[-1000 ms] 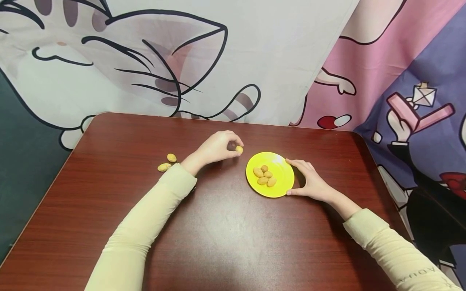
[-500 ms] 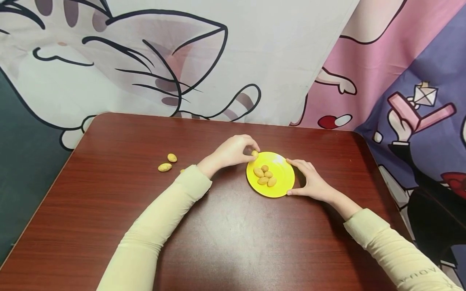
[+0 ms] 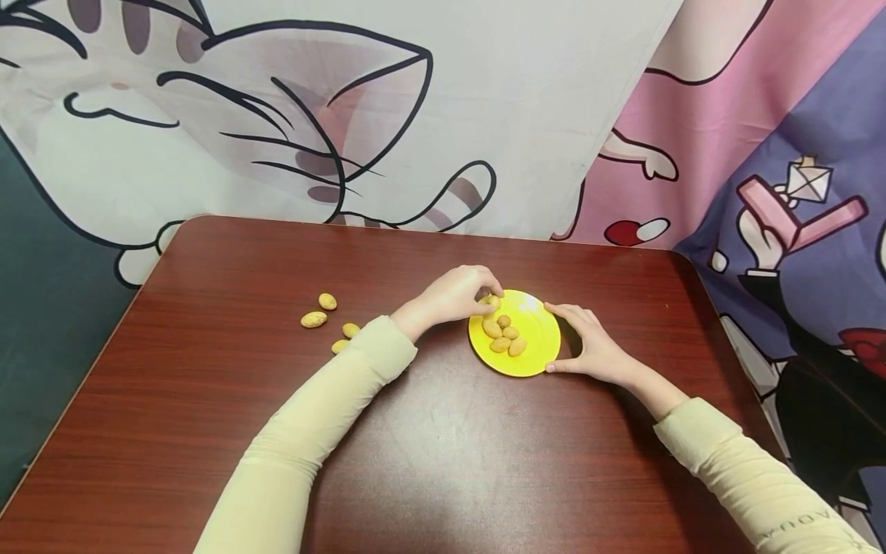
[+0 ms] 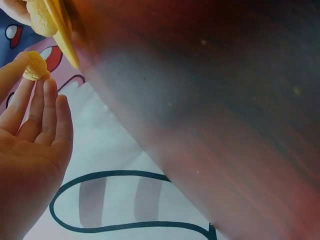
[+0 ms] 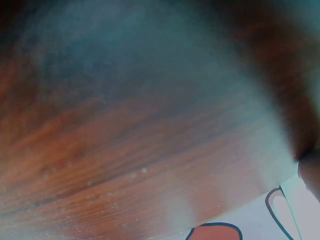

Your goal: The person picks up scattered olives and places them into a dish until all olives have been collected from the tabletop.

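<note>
My left hand (image 3: 458, 295) pinches a small yellow oval nut-like piece (image 4: 35, 66) between thumb and fingertips, over the upper left rim of a round yellow plate (image 3: 537, 308). In the left wrist view its other fingers are extended. A loose group of similar nut-like pieces (image 3: 501, 345) lies on the plate, left of its middle. From the right, my right hand (image 3: 595, 346) holds the plate's edge, thumb and fingers spread along the rim. Only a dark sliver of that hand shows in the right wrist view.
On the brown wooden table (image 3: 443, 454), two nut-like pieces (image 3: 314, 319) lie to the left. Two more pieces (image 3: 351, 330) lie beside my left sleeve (image 3: 332, 400), one partly covered. A cartoon-print cloth (image 3: 526, 115) hangs behind the table's far edge.
My left hand has moved right with its nut-like piece, from the bare table to above the plate. Its sleeve has uncovered two pieces on the table. The right hand and plate have stayed still.
</note>
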Action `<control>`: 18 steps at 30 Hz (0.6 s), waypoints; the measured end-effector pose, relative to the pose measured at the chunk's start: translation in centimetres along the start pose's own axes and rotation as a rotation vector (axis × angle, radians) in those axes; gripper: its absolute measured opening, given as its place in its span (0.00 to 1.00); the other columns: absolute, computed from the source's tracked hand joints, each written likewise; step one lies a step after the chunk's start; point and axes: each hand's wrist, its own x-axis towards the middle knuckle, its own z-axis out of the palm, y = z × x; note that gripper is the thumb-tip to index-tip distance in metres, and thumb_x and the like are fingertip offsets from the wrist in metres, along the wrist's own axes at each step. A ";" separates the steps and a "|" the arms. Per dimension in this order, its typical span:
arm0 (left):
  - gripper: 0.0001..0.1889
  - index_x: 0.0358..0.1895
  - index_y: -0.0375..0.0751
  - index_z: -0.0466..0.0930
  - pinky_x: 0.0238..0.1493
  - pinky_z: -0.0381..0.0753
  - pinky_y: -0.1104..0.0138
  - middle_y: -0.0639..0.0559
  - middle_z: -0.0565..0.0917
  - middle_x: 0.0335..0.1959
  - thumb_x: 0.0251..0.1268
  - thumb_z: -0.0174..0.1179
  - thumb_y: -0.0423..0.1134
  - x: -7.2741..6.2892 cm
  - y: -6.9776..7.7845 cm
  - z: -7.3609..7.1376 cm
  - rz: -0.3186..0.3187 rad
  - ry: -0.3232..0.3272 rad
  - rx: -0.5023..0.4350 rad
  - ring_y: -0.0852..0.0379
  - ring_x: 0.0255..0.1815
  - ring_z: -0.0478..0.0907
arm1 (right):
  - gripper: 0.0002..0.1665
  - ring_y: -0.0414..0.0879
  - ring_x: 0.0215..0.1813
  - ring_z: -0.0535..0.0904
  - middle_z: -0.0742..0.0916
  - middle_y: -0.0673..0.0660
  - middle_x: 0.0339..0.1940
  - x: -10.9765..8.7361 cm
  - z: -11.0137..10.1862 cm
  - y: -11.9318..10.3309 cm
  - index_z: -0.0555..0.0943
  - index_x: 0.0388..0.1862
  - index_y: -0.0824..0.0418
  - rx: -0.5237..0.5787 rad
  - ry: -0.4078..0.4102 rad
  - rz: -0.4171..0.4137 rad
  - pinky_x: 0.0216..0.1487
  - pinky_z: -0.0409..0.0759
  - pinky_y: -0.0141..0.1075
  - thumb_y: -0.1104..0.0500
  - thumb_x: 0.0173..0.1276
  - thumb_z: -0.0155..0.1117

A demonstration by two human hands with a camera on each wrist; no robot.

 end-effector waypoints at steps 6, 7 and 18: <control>0.13 0.56 0.40 0.89 0.60 0.82 0.62 0.48 0.88 0.55 0.71 0.69 0.35 0.2 0.0 0.4 -0.007 -0.018 0.009 0.51 0.53 0.82 | 0.64 0.65 0.74 0.64 0.74 0.67 0.75 0.0 0.0 -0.1 0.66 0.81 0.63 -0.004 0.003 -0.004 0.71 0.62 0.62 0.54 0.48 0.91; 0.13 0.56 0.41 0.89 0.61 0.82 0.62 0.48 0.88 0.56 0.71 0.70 0.35 0.3 0.0 0.5 -0.010 -0.022 0.011 0.51 0.53 0.82 | 0.64 0.65 0.74 0.64 0.75 0.67 0.75 0.0 0.0 -0.1 0.66 0.81 0.64 -0.005 0.004 -0.005 0.71 0.62 0.62 0.54 0.48 0.91; 0.14 0.57 0.41 0.90 0.64 0.82 0.61 0.47 0.88 0.57 0.72 0.68 0.36 0.6 -0.4 1.1 -0.008 -0.046 0.025 0.50 0.56 0.84 | 0.64 0.65 0.74 0.64 0.75 0.67 0.74 0.0 0.0 0.0 0.66 0.81 0.64 -0.007 0.007 -0.005 0.71 0.62 0.61 0.54 0.48 0.91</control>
